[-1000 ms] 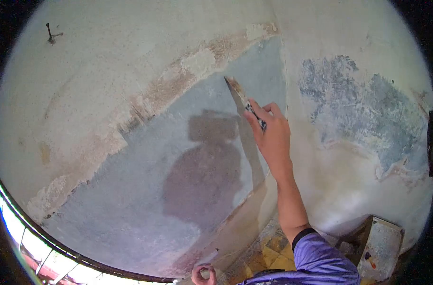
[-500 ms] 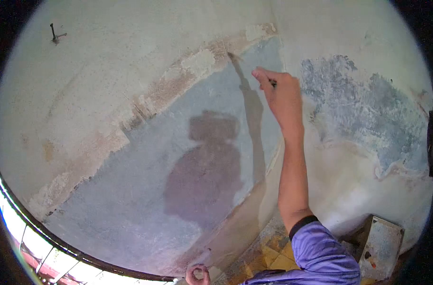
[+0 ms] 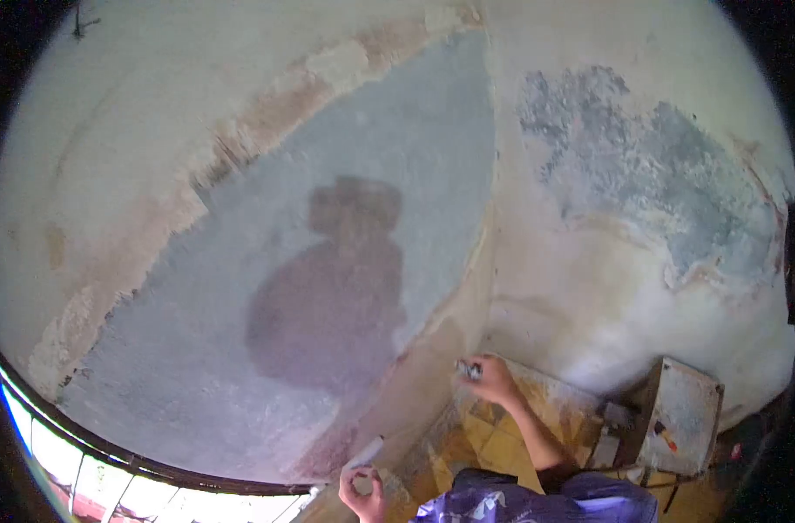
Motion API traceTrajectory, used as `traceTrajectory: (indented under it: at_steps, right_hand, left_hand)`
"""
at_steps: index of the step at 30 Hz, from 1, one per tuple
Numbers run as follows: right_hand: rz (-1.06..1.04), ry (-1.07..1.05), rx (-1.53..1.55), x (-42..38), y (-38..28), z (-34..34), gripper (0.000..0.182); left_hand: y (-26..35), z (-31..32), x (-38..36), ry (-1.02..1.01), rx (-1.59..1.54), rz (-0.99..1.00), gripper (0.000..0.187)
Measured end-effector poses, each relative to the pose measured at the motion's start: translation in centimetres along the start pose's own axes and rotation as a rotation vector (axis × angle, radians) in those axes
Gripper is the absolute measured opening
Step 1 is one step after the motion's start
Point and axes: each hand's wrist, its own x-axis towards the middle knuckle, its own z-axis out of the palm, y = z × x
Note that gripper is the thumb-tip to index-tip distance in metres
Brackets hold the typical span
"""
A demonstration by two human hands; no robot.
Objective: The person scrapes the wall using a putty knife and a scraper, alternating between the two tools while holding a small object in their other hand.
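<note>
My right hand (image 3: 497, 381) is low by the wall's base, its fingers closed around a small grey-and-white object (image 3: 469, 370) that pokes out to the left. At the bottom edge, my left hand (image 3: 363, 497) has its fingers curled into a loop. A pale narrow piece (image 3: 368, 452) with a dark tip rises just above those fingers; I cannot tell whether they grip it. In front of me is a wall with a large grey-blue patch (image 3: 415, 131), bordered above by a rough strip of bare, chipped plaster (image 3: 275, 105).
A second grey, flaking patch (image 3: 650, 166) marks the wall to the right of the corner. Below it stands a worn box-like piece (image 3: 689, 410) with a red-and-dark item (image 3: 666, 436) on its face. Yellowish floor tiles (image 3: 493, 436) lie below. Bright barred openings (image 3: 145, 501) line the lower left.
My right hand has dropped from high beside the grey-blue patch to near the floor. The view has tilted down and right. The pale narrow piece now shows above my left hand.
</note>
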Motion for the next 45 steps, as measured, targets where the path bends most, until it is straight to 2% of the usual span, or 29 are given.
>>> traceTrajectory:
  at_steps: [2, 3, 8, 12, 15, 18, 19, 21, 22, 24, 25, 28, 29, 31, 32, 35, 37, 38, 39, 40, 42, 44, 45]
  right_hand:
    - [0.122, -0.013, -0.144, -6.4, 4.9, 4.1, 0.036]
    - [0.17, -0.014, -0.088, -9.9, 6.1, 5.2, 0.036]
    - [0.251, -0.022, -0.095, -21.5, 9.8, 8.6, 0.027]
    - [0.308, 0.036, -0.136, -24.8, 9.0, 9.0, 0.03]
    - [0.41, 0.021, -0.161, -25.9, 6.8, 8.2, 0.037]
    - [0.495, -0.007, -0.119, -28.5, 1.7, 5.6, 0.042]
    - [0.479, 0.019, -0.097, -30.0, 2.0, 5.6, 0.045]
    - [0.443, 0.074, -0.052, -33.3, 3.2, 5.7, 0.051]
    - [0.496, 0.158, -0.071, -34.9, 4.0, 6.3, 0.053]
    - [0.617, 0.333, -0.115, -38.3, 6.3, 8.1, 0.056]
    - [0.57, 0.319, -0.215, -39.8, 7.7, 8.7, 0.052]
    - [0.759, 0.149, 0.026, -42.0, 12.0, 10.1, 0.039]
    - [0.741, 0.113, 0.14, -41.8, 11.3, 9.4, 0.031]
    - [0.389, 0.26, -0.06, -42.2, 13.1, 9.9, 0.03]
    - [0.402, 0.282, -0.062, -41.4, 13.4, 9.2, 0.031]
    - [0.507, 0.349, -0.016, -38.7, 15.3, 7.0, 0.035]
    - [0.599, 0.32, -0.016, -37.8, 16.4, 4.3, 0.037]
    - [0.631, 0.301, -0.018, -36.7, 16.8, 2.4, 0.038]
    - [0.659, 0.308, 0.11, -35.4, 15.0, -0.7, 0.039]
    - [0.704, 0.276, 0.081, -34.4, 15.4, -2.2, 0.039]
    - [0.787, 0.204, 0.005, -33.2, 16.9, -4.5, 0.04]
    - [0.455, 0.248, 0.032, -31.6, 17.1, -7.8, 0.041]
    - [0.472, 0.178, -0.034, -30.0, 15.8, -9.6, 0.041]
  left_hand:
    - [-1.3, -1.1, 0.2, -0.082, 0.107, 0.074, 0.019]
    - [-3.0, -1.2, -0.3, -0.074, 0.095, 0.133, 0.026]
    - [-4.7, -3.8, -1.7, -0.333, 0.158, -0.033, 0.049]
    - [-2.8, -3.9, -2.2, -0.506, 0.136, 0.015, 0.06]
    - [-0.6, -4.8, -1.7, -0.674, -0.049, -0.094, 0.066]
    - [0.0, -6.4, -0.8, -0.743, -0.068, -0.064, 0.072]
    - [-0.3, -6.8, -0.6, -0.753, -0.038, 0.0, 0.078]
    - [-0.5, -7.3, -1.4, -0.742, -0.09, -0.04, 0.083]
    - [-0.5, -7.4, -1.9, -0.742, -0.117, -0.062, 0.085]
    - [-0.7, -6.3, -3.6, -0.707, -0.318, -0.143, 0.082]
    - [-0.2, -5.2, -4.6, -0.674, -0.379, -0.176, 0.079]
    - [-0.3, -2.0, -7.4, -0.625, -0.439, -0.225, 0.061]
    - [-1.8, -1.2, -7.5, -0.627, -0.411, -0.214, 0.058]
    - [-0.9, 1.0, -7.0, -0.673, -0.412, -0.26, 0.047]
    - [0.1, 2.2, -6.4, -0.605, -0.295, -0.163, 0.04]
    - [-0.2, 5.5, -4.2, -0.53, -0.304, -0.122, 0.034]
    - [-1.3, 7.5, -2.8, -0.482, -0.284, -0.053, 0.033]
    - [-1.1, 8.8, -2.6, -0.463, -0.283, -0.053, 0.031]
    - [-0.8, 10.2, -2.4, -0.434, -0.28, -0.05, 0.03]
    - [-0.5, 11.4, -2.2, -0.395, -0.28, -0.044, 0.03]
    - [0.0, 13.3, -2.4, -0.334, -0.353, -0.159, 0.029]
    - [-0.9, 14.6, -2.9, -0.274, -0.338, -0.215, 0.03]
    - [-1.5, 14.8, -3.0, -0.256, -0.404, -0.229, 0.031]
